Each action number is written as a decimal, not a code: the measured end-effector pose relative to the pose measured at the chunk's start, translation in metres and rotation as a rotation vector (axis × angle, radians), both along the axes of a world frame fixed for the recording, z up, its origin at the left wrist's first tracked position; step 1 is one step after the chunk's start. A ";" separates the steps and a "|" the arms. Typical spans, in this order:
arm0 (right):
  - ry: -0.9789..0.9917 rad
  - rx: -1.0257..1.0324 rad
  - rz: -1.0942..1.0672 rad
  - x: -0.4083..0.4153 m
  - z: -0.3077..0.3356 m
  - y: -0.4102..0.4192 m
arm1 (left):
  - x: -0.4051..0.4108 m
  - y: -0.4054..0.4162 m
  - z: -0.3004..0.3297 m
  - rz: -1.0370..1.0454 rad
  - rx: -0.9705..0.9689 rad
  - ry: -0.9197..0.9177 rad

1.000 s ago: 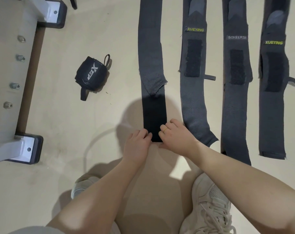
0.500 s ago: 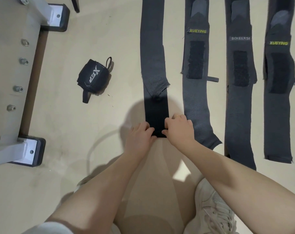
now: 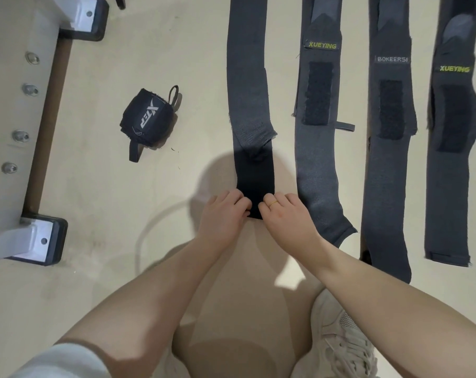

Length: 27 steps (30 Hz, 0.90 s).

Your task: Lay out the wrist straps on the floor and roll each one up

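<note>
lately, near end of black wrist strap [image 3: 254, 148], frame centre, had crept further up the floor [image 3: 177, 64] than a second before. left hand [image 3: 223, 214] and right hand [image 3: 286, 216] pinched it, rolling begun. one rolled strap [image 3: 147, 122] lay upper left; three flat straps right.

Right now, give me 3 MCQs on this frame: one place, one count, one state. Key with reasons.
1. Where is the rolled strap?
A. left of the flat straps
B. between two flat straps
C. on the shoe

2. How many straps lie flat, unrolled?
A. two
B. four
C. six

3. What are the hands doing?
A. both pinch the near end of the leftmost flat strap
B. both rest open on the floor
C. one lifts the rolled strap

Key: 1 A, it sits alone on the floor to their left. 2 B, four lie side by side. 3 A, left hand and right hand curl on its end.
</note>
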State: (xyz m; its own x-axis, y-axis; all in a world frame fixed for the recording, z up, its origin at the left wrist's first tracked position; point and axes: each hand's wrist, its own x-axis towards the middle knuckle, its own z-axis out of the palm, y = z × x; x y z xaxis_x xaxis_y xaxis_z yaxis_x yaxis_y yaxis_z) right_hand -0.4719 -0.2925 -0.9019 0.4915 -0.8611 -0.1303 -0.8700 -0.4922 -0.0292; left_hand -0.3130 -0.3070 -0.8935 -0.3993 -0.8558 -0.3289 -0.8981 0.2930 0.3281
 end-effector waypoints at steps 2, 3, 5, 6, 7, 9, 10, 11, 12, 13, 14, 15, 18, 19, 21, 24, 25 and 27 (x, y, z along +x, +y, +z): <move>-0.017 0.012 -0.059 0.005 0.004 -0.008 | 0.001 0.000 -0.002 -0.029 -0.023 -0.050; -0.006 0.069 -0.110 0.005 0.009 -0.013 | 0.003 0.000 -0.003 -0.066 -0.033 -0.091; -0.009 0.298 -0.216 0.004 0.012 -0.019 | 0.004 0.000 -0.006 -0.137 -0.050 -0.137; -0.034 0.411 -0.280 0.003 0.014 -0.020 | 0.003 0.000 -0.006 -0.160 -0.037 -0.138; -0.079 0.505 -0.367 0.003 0.015 -0.020 | 0.003 -0.001 -0.008 -0.168 -0.038 -0.125; -0.136 0.552 -0.525 0.006 0.022 -0.020 | 0.002 -0.004 -0.009 -0.196 -0.060 -0.075; -0.126 0.554 -0.569 0.008 0.024 -0.021 | 0.000 -0.006 -0.006 -0.234 -0.027 -0.060; -0.078 0.550 -0.573 0.011 0.027 -0.021 | -0.002 -0.010 -0.001 -0.289 0.027 -0.061; -0.013 0.503 -0.525 0.013 0.026 -0.020 | -0.004 -0.013 0.001 -0.345 0.039 -0.091; 0.047 0.402 -0.459 0.014 0.025 -0.017 | -0.005 -0.017 0.000 -0.374 0.055 -0.137; 0.080 0.270 -0.405 0.016 0.023 -0.013 | -0.006 -0.020 0.002 -0.361 0.108 -0.181; 0.096 0.176 -0.373 0.018 0.022 -0.011 | -0.007 -0.023 0.003 -0.314 0.158 -0.182; 0.067 0.074 -0.283 0.019 0.019 -0.008 | -0.006 -0.025 0.000 -0.077 0.259 -0.036; 0.073 0.097 -0.260 0.018 0.021 -0.006 | -0.005 -0.026 0.001 0.018 0.296 0.028; 0.063 0.081 -0.210 0.015 0.021 -0.008 | -0.005 -0.029 0.003 0.121 0.308 0.082; 0.018 -0.013 -0.078 0.007 0.009 -0.006 | -0.006 -0.028 0.004 -0.057 0.048 -0.054; 0.013 -0.033 -0.042 0.005 0.006 -0.005 | -0.005 -0.027 0.002 -0.114 -0.054 -0.080; 0.017 -0.049 -0.022 0.004 0.007 -0.003 | -0.004 -0.025 -0.001 -0.176 -0.174 -0.050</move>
State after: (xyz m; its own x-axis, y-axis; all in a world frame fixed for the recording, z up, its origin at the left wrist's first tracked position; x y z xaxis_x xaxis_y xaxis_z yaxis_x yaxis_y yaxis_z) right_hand -0.4680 -0.2959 -0.8950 0.4702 -0.8773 -0.0958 -0.8809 -0.4731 0.0092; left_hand -0.3168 -0.3319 -0.8948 -0.5339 -0.8202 -0.2056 -0.8422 0.4942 0.2156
